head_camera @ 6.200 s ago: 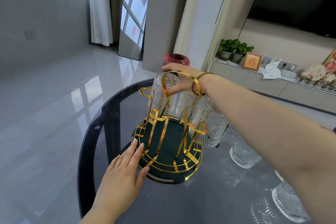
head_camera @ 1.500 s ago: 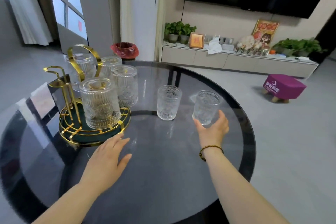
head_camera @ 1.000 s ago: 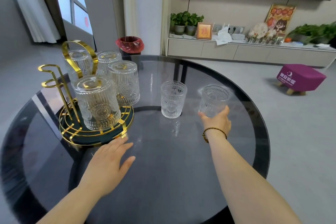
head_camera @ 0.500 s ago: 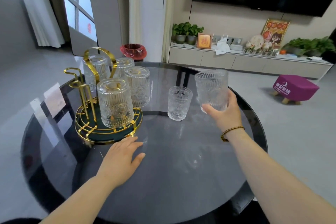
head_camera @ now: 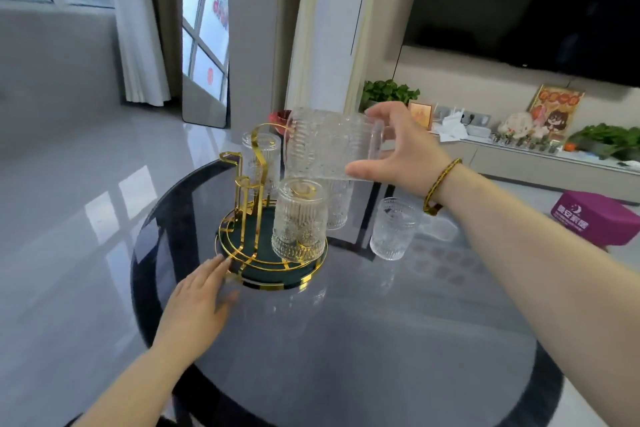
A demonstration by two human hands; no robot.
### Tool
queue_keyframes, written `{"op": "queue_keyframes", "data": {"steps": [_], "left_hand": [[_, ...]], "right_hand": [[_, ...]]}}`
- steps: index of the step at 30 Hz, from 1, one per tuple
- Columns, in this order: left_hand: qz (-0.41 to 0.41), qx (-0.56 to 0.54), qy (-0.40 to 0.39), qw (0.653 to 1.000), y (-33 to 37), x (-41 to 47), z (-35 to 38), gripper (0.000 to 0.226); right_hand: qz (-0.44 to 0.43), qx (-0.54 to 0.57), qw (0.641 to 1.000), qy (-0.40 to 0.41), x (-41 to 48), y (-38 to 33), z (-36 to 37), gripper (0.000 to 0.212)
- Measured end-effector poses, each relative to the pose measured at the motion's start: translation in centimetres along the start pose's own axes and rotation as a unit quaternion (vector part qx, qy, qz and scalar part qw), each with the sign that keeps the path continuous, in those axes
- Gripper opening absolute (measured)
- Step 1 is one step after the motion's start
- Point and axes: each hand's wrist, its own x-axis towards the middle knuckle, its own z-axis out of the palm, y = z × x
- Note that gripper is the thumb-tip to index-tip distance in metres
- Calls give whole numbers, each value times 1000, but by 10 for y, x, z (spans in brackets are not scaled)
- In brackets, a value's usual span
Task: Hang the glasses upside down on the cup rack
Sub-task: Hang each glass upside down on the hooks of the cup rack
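A gold wire cup rack (head_camera: 258,255) with a dark green round base stands on the round glass table. Several ribbed glasses hang upside down on it; the nearest one (head_camera: 299,218) is at the front. My right hand (head_camera: 403,152) grips another ribbed glass (head_camera: 329,146), tipped on its side with the mouth pointing left, above the rack's right side. My left hand (head_camera: 199,302) lies flat on the table, fingertips touching the rack's base rim. One more glass (head_camera: 393,227) stands upright on the table to the right of the rack.
The dark glass table (head_camera: 346,340) ends close to the rack on the left. A low cabinet (head_camera: 519,156) with plants and ornaments runs along the far wall under a television. A purple stool (head_camera: 599,217) sits on the floor at right.
My right hand has lifted the glass from the table, carried it left over the rack and tipped it sideways. My left hand stays by the rack's base. The camera has turned left.
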Motion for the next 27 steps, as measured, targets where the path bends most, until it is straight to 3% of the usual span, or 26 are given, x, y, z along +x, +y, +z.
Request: {"op": "queue_keyframes", "data": {"steps": [6, 14, 27], "left_hand": [[-3, 31, -66, 997, -16, 10, 1, 59], [-6, 25, -68, 997, -20, 12, 4, 55], [-8, 7, -39, 999, -25, 13, 9, 58]], "right_hand": [[-55, -46, 994, -80, 39, -37, 28, 79], [-95, -141, 968, -183, 76, -63, 52, 82], [-58, -146, 956, -248, 75, -46, 118, 77]]}}
